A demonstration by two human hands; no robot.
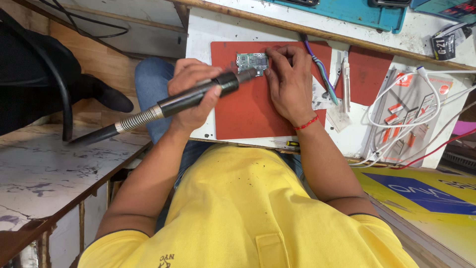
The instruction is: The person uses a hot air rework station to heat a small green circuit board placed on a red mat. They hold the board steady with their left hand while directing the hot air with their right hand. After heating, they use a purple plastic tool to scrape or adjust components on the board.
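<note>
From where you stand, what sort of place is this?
Probably a small electronics repair bench: the left hand aims a hot-air tool at a circuit board on a red mat, steadied by the right hand.

Two hands are in view: the left hand [193,92] and the right hand [287,82]. There is one black hot-air handpiece [198,94], one green circuit board [252,62] and one large red mat [248,109] at upper centre, plus one smaller red mat [369,74] to its right. One screwdriver [287,143] lies at the desk [198,30] edge. White cables [396,114] at right are too tangled to count.
</note>
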